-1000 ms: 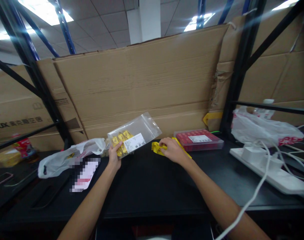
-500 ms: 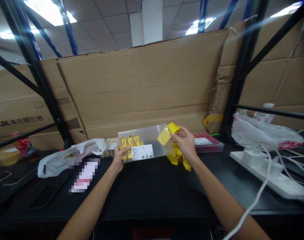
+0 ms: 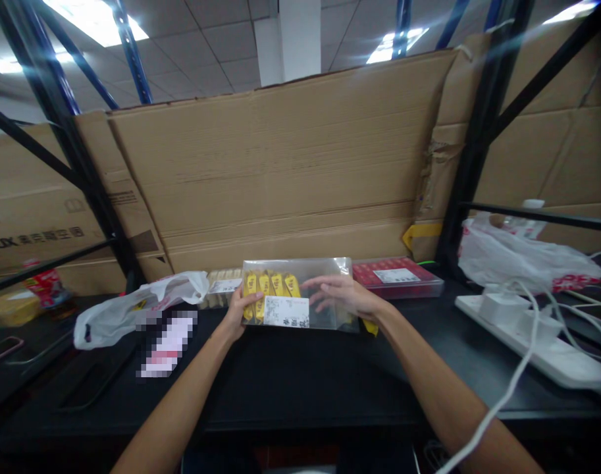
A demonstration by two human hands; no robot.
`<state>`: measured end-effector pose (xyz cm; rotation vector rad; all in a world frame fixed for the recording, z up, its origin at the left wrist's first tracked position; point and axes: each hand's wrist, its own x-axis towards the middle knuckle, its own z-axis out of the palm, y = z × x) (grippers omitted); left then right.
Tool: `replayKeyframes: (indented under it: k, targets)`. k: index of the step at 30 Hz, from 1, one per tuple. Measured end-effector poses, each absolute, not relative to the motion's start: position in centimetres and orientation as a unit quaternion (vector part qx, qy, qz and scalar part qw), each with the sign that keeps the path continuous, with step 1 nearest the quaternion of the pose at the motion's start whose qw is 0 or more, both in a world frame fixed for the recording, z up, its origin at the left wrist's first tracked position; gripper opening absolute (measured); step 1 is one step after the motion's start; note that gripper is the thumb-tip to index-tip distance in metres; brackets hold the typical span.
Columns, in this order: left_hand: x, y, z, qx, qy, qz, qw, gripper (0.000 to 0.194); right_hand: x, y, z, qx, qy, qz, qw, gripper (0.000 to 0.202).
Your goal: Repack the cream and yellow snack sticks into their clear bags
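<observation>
A clear plastic box [image 3: 330,315] with a white printed label [image 3: 286,311] is held up above the black tabletop. My left hand [image 3: 237,312] is closed around its left end. Inside, several yellow snack packets [image 3: 264,289] stand in a row at the left; the right part shows no packets. My right hand [image 3: 347,293] is at the box's right end, its stretched fingers seen through the clear plastic, apart and holding nothing. Below my right wrist, part of a yellow packet [image 3: 370,326] shows on the table; the rest is hidden by the hand and box.
A red box [image 3: 399,275] lies behind on the right, a clear pack of pale sticks [image 3: 223,287] on the left. White plastic bags [image 3: 142,309] lie at both sides. A white power strip [image 3: 532,342] with cables sits right. Cardboard [image 3: 280,158] walls the back.
My right hand has let go of the yellow packet and moved left and down, its fingers now within the box's outline. The row of packets is longer. The box has levelled and shifted slightly right.
</observation>
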<state>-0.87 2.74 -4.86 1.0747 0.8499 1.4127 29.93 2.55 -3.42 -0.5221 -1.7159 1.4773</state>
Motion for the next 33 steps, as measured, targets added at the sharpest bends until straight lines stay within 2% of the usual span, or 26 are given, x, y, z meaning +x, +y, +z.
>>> replayKeyframes:
  k: [4,6,9,13,17,19,23,26,29,33]
  targets:
    - [-0.8,3.1,-4.7,0.430,0.351,0.629,0.545,0.059,30.1,3.7,-3.8,-0.352,-0.660,0.386,0.540,0.033]
    - [-0.9,3.3,-4.6,0.415,0.344,0.646,0.540,0.063,30.9,4.5,-4.0,-0.428,-0.633,0.279,0.582,0.033]
    - [-1.1,3.7,-4.5,0.394,0.333,0.672,0.532,0.064,32.2,5.2,-4.3,-0.495,-0.624,0.182,0.577,0.025]
    - [-1.5,4.1,-4.4,0.374,0.326,0.694,0.522,0.063,32.1,5.2,-5.2,-0.526,-0.672,0.100,0.511,0.016]
    - [-1.7,4.2,-4.5,0.369,0.325,0.698,0.520,0.060,30.1,4.9,-6.1,-0.519,-0.709,0.080,0.470,0.025]
    - [-1.7,4.3,-4.6,0.370,0.325,0.699,0.519,0.059,29.5,4.8,-6.1,-0.514,-0.711,0.078,0.473,0.022]
    - [-1.7,4.2,-4.6,0.376,0.323,0.698,0.517,0.058,29.8,4.4,-5.1,-0.521,-0.651,0.070,0.547,0.012]
    - [-1.7,4.1,-4.5,0.386,0.324,0.694,0.515,0.060,30.8,4.4,-4.3,-0.525,-0.564,0.080,0.632,0.020]
    - [-1.5,3.9,-4.7,0.399,0.330,0.685,0.513,0.066,31.5,4.7,-4.0,-0.496,-0.515,0.146,0.683,0.032]
    - [-1.1,3.7,-5.0,0.417,0.339,0.664,0.520,0.069,31.5,5.2,-4.2,-0.439,-0.546,0.283,0.655,0.041]
